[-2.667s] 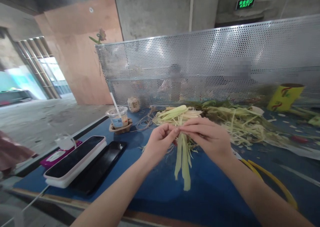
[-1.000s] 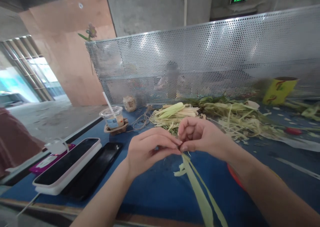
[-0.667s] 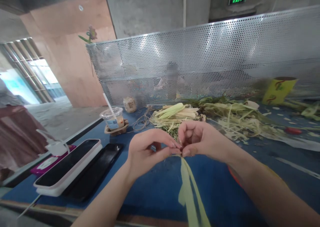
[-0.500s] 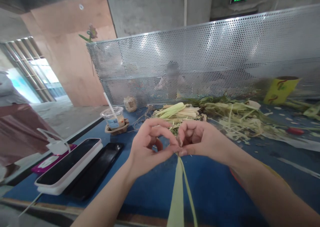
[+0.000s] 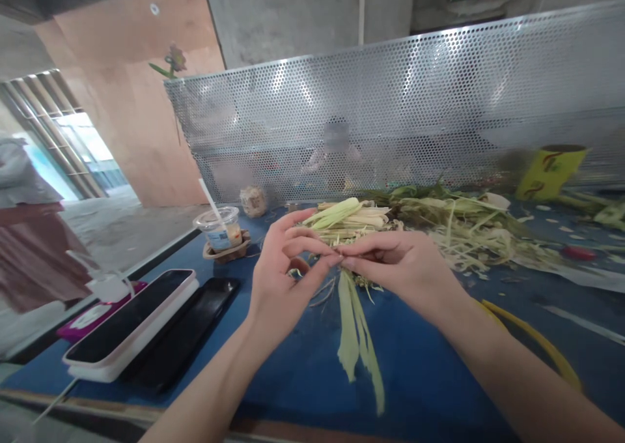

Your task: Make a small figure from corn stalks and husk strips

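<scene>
Both hands meet over the blue table, fingertips pinched together at the top of a pale green corn husk strip (image 5: 349, 329). The strip hangs below them in split tails. My left hand (image 5: 288, 267) is closed in a pinch, its other fingers curled loosely. My right hand (image 5: 395, 255) pinches the same end from the other side. Exactly how the husk passes between the fingertips is hidden. Just behind the hands lies a pile of pale husks (image 5: 349, 215), with small dried stems partly covered by the fingers.
Left on the table (image 5: 410, 378) are a white-cased phone (image 5: 131, 322), a black phone (image 5: 185, 332) and a lidded cup (image 5: 219, 231) with a straw. Loose husks (image 5: 469, 228) and a yellow container (image 5: 551, 172) stand right. A perforated metal screen (image 5: 371, 104) closes the back; a person (image 5: 34, 228) is at far left.
Both hands have risen slightly and moved away from me with the husk strip. Its tails now hang further from the table's near edge, with their lower ends visible.
</scene>
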`<state>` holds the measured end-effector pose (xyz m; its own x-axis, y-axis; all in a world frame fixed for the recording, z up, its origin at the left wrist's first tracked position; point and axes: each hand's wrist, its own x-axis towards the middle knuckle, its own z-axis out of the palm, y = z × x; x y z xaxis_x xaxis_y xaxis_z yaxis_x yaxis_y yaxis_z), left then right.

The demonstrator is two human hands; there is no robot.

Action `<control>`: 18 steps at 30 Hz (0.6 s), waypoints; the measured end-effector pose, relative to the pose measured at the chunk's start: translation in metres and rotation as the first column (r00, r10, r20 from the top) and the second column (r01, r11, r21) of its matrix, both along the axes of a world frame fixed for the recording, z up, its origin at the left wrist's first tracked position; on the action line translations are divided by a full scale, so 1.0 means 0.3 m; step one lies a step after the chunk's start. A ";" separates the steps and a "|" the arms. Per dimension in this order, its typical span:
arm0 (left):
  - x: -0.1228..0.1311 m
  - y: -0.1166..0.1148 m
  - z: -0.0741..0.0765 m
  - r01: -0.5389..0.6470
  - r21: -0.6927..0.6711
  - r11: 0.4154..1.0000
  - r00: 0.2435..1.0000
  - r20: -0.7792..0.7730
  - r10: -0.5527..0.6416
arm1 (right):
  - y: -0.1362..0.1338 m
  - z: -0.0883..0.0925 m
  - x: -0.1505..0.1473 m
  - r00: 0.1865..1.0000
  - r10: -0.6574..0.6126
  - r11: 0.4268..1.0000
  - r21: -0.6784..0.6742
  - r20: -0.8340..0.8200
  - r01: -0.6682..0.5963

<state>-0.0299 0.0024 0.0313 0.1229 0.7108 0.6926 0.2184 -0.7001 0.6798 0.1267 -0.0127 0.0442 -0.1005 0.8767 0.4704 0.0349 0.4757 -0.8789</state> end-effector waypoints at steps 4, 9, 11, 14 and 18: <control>0.002 0.005 -0.012 0.010 0.034 0.999 1.000 -0.026 -0.009 | 0.003 -0.010 -0.004 0.999 -0.047 0.998 0.033 0.008 0.047; 0.011 0.000 0.008 0.054 -0.094 0.994 0.998 0.036 -0.051 | 0.002 -0.009 -0.010 0.991 -0.105 0.992 0.081 0.078 0.099; 0.013 -0.001 0.020 0.099 -0.189 0.977 0.994 0.068 -0.088 | 0.001 -0.008 -0.008 0.986 -0.115 0.990 0.094 0.122 0.104; 0.012 -0.001 0.027 0.161 -0.277 0.947 0.984 0.121 -0.132 | 0.002 -0.010 -0.005 0.980 -0.103 0.992 0.089 0.171 0.088; 0.010 0.003 0.025 0.212 -0.319 0.924 0.966 0.210 -0.149 | 0.005 -0.025 -0.011 0.988 -0.071 0.995 0.084 0.137 0.060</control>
<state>-0.0269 0.0033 0.0389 0.1681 0.8826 0.4391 -0.0373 -0.4395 0.8975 0.1234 -0.0113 0.0367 -0.1138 0.8441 0.5240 0.1878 0.5362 -0.8229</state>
